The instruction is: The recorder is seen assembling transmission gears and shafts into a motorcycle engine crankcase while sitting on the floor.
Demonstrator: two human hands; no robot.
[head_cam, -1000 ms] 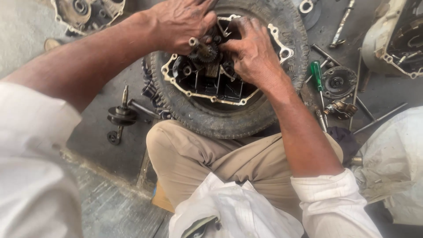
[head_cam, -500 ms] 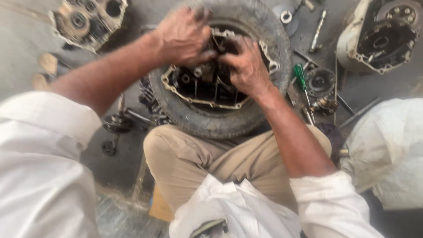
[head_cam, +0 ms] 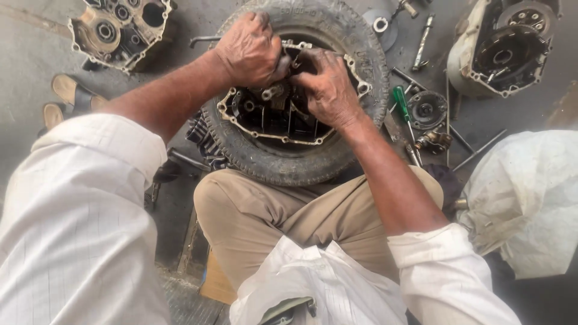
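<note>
Engine case half, open side up, cradled in the hole of a worn tyre on the floor, directly under the fingers. Left hand curled tight over the far rim of the case, knuckles up; right hand bent in beside it, fingertips meeting the left thumb over some small metal part inside the rim. Too hidden by the fingers to tell what that part is, or which hand has the real hold on it.

Judged from the grip: mid-way through working a small internal piece at the case's upper edge, seating or freeing it. Next move likely calls for steady two-handed pressure and keeping the case from rocking in the tyre.

Counted outward from the fingers: one tyre, one case in it; one green-handled screwdriver just right of the right wrist; one round geared part beside that; two more engine casings, one far left, one far right; two sandals; one white sack.
</note>
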